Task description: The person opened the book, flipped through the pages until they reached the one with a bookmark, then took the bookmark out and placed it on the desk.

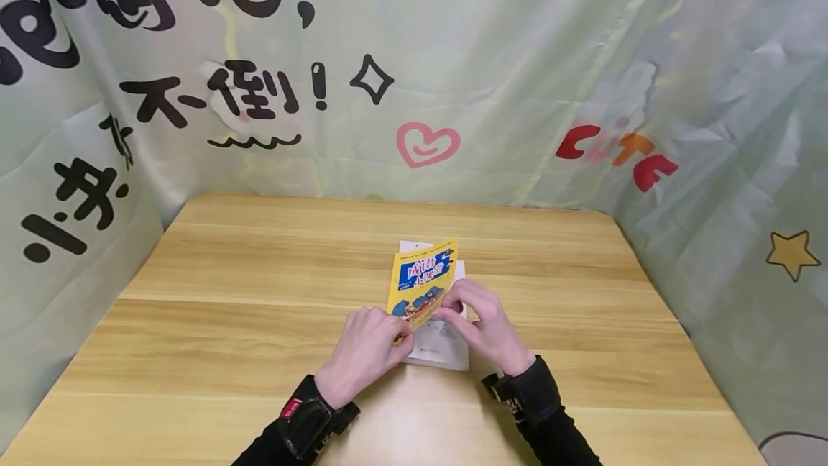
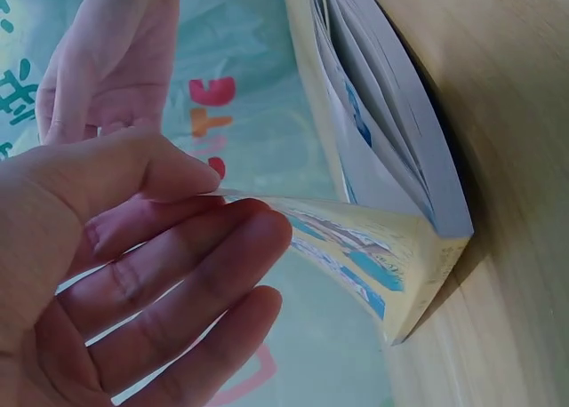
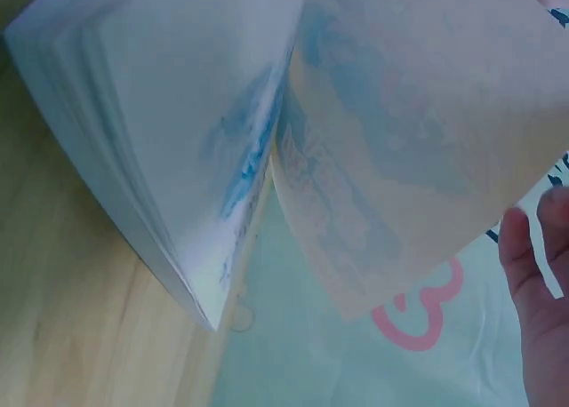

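A small book with a yellow cover (image 1: 423, 275), blue title box and cartoon figures lies on the table, its front cover raised. Beneath the cover a white printed page (image 1: 440, 344) shows. My left hand (image 1: 369, 351) pinches the lower edge of the cover between thumb and index finger, its other fingers loosely extended in the left wrist view. At the cover's lower right edge, my right hand (image 1: 481, 318) holds it with thumb and index finger. The right wrist view shows the cover's inner side (image 3: 382, 131) standing away from the pages (image 3: 169, 149).
The book rests on a light wooden table (image 1: 259, 257). Behind and beside the table hangs a pale green cloth (image 1: 504, 78) with black lettering, a pink heart (image 1: 428, 144) and the word CUTE. Black straps with devices (image 1: 307, 419) sit on both wrists.
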### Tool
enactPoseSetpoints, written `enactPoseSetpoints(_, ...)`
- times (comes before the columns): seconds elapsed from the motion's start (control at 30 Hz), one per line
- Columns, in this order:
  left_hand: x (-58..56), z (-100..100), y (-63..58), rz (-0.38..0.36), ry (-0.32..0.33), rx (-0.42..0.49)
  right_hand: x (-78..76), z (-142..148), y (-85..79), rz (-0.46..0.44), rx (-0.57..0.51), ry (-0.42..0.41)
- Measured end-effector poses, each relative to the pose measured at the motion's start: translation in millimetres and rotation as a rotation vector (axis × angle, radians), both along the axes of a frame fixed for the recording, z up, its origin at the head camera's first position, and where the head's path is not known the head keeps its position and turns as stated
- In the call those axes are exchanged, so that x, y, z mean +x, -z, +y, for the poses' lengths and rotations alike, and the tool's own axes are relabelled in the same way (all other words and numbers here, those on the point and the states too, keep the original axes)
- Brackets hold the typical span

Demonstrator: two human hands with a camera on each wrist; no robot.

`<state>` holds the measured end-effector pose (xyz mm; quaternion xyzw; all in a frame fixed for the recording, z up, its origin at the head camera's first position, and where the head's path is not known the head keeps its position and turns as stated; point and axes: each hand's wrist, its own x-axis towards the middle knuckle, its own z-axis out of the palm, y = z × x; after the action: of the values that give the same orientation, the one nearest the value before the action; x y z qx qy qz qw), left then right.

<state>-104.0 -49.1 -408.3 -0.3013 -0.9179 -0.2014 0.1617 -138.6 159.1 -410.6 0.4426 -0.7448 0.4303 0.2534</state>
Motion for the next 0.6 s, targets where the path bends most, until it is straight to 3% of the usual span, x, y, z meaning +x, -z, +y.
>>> enactPoseSetpoints(0.17,-0.7,0.9,0.6,-0.016,-0.025,0.021,0.8,-0.1,3.6,-0.079,0.054,0.024)
enactPoseSetpoints(0.3,-2.2,1.1,-0.4,0.0,-0.05,0.096,2.2,1.5,4.7,-0.129,0.09,0.062)
enactPoseSetpoints(0.47,-5.6,-3.6,-6.1,0.116,-0.088,0.154,1.0,2.8,7.5,-0.248,0.212,0.109)
enactPoseSetpoints(0.6,-8.9,-11.0,-11.8,0.222,-0.142,0.057,-0.1,1.5,11.3,-0.335,0.401,0.127)
